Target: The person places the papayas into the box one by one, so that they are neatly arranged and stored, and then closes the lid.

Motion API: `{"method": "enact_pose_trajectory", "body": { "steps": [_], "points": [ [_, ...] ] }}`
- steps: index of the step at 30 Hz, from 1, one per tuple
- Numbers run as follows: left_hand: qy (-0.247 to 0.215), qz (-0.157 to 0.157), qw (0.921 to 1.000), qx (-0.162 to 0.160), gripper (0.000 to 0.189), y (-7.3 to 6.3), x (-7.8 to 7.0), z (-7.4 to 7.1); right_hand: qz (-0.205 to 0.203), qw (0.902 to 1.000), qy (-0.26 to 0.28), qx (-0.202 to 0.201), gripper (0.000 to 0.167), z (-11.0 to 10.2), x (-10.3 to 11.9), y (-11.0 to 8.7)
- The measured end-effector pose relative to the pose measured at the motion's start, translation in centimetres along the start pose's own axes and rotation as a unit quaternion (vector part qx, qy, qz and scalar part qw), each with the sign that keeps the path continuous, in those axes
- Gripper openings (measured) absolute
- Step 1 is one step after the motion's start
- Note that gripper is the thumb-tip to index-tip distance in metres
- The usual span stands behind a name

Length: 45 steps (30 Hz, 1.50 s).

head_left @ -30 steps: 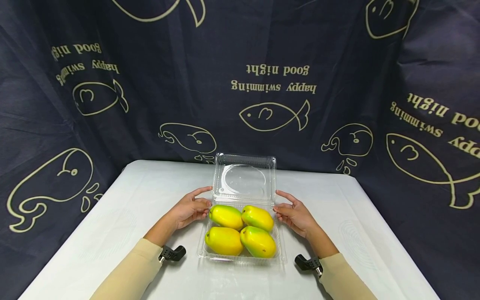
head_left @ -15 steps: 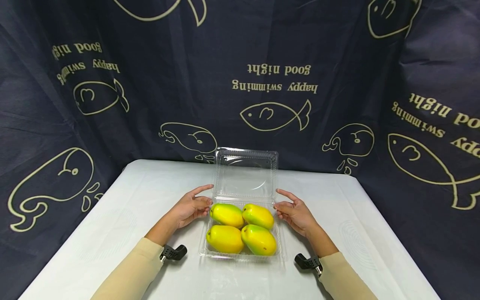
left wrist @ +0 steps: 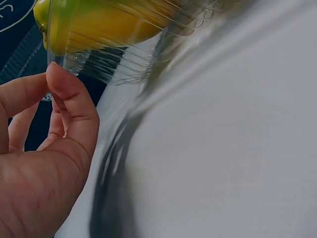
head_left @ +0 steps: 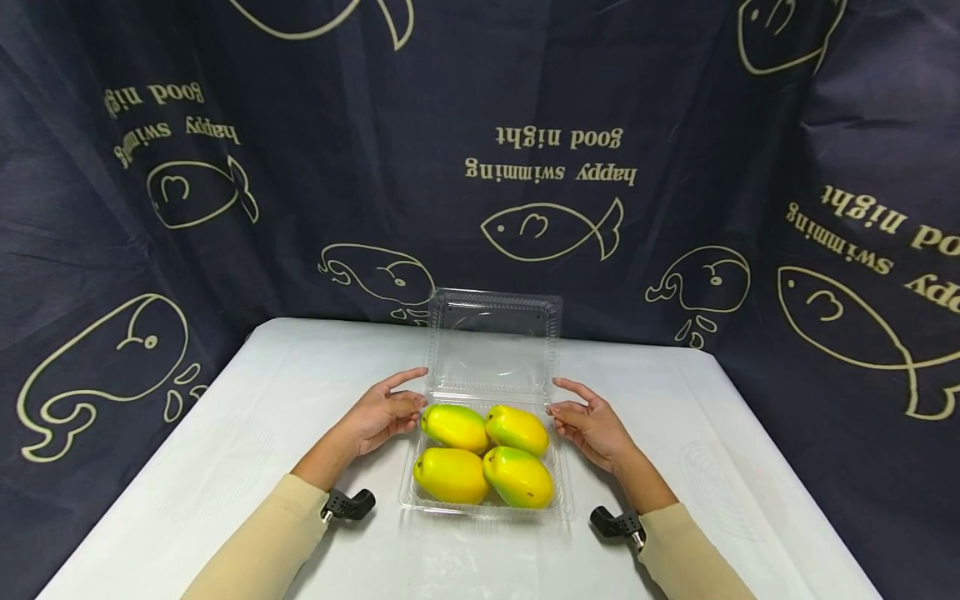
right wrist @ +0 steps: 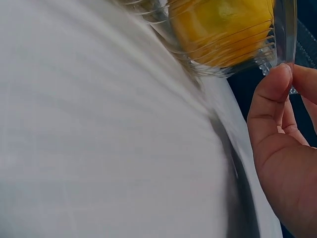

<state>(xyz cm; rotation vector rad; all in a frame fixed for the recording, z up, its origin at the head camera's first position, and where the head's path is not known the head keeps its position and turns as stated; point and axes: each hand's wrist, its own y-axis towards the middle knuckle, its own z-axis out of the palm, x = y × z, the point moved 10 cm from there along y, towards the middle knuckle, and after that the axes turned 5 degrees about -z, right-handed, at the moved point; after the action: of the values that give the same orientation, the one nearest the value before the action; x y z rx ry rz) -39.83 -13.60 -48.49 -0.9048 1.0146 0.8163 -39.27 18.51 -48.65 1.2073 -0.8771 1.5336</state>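
A clear plastic clamshell box [head_left: 483, 512] stands on the table with its lid [head_left: 495, 350] raised at the far side. Several yellow-green mangoes [head_left: 450, 476] lie in its base in two rows. My left hand [head_left: 378, 419] pinches the box's left rim near the hinge; the left wrist view shows the thumb [left wrist: 67, 91] pressed to that edge, a mango [left wrist: 119, 22] just behind the ribbed wall. On the opposite side my right hand [head_left: 594, 429] pinches the right rim, its thumb [right wrist: 272, 89] against the edge in the right wrist view. Both index fingers stretch forward beside the lid.
A white cloth covers the table [head_left: 225, 467]. Behind it and along both sides hangs a dark blue curtain [head_left: 480, 100] with fish and whale drawings; the raised lid overlaps it in the head view. Each wrist carries a black camera mount [head_left: 348, 504].
The lid's top edge has risen in the head view, and the lid looks more upright. Box and mangoes sit very slightly farther away. Both hands keep their hold on the rim.
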Motion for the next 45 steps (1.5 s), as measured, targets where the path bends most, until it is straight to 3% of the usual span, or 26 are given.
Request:
{"method": "enact_pose_trajectory", "body": {
  "steps": [14,29,37,45],
  "points": [
    [-0.010,-0.003,0.9999,-0.006,0.064,-0.02,0.17,-0.11,-0.004,0.9999,0.009,0.009,0.063,-0.39,-0.30,-0.13],
    [-0.004,0.014,0.9998,-0.012,0.038,0.04,0.07,-0.10,-0.024,0.9990,0.025,0.027,0.023,-0.14,0.02,-0.43],
    [0.008,0.021,0.9997,-0.003,0.035,-0.16,-0.05,0.10,-0.026,0.9994,0.009,0.022,0.018,-0.30,0.00,-0.40],
    [-0.003,0.006,0.9999,-0.008,0.030,-0.03,0.25,0.03,-0.016,0.9998,0.001,0.014,0.020,-0.47,-0.13,-0.43]
  ]
}}
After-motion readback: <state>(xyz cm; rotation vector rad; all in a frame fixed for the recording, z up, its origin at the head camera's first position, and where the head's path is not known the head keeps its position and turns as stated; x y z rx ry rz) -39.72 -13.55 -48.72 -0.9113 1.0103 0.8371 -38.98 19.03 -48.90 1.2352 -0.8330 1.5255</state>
